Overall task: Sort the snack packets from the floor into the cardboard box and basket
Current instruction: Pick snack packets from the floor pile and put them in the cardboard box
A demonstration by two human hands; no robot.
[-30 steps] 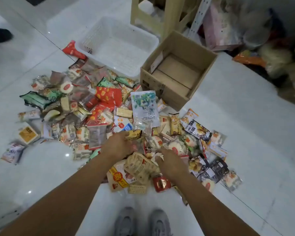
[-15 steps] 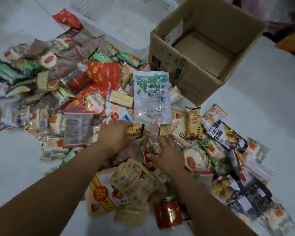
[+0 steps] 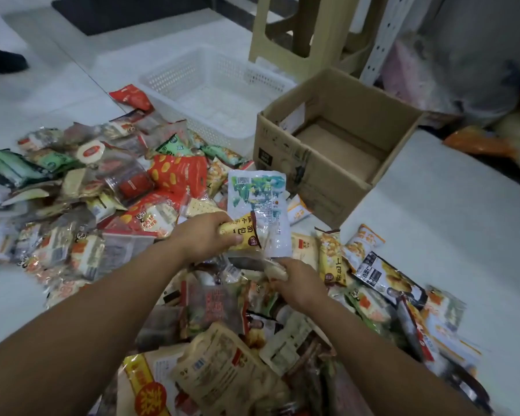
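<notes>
A heap of several snack packets (image 3: 150,205) covers the white floor in front of me. My left hand (image 3: 203,238) grips a yellow bread packet (image 3: 242,235), lifted just above the heap. My right hand (image 3: 297,280) pinches a small pale packet (image 3: 275,270) close below it. A white and green packet (image 3: 260,202) lies right behind both hands. Beyond the heap stand a white perforated basket (image 3: 174,76) and, to its right, an open brown cardboard box (image 3: 285,163). No packets show in either one.
A beige plastic stool (image 3: 300,31) and a white perforated rail (image 3: 385,34) stand behind the box. Bags and clutter (image 3: 478,139) lie at the far right. A dark mat (image 3: 126,10) and a person's dark shoe (image 3: 0,63) lie at the far left.
My left hand has lifted the yellow bread packet out of the heap. My right hand has closed on a small pale packet. The view has tilted up, showing the stool and the mat.
</notes>
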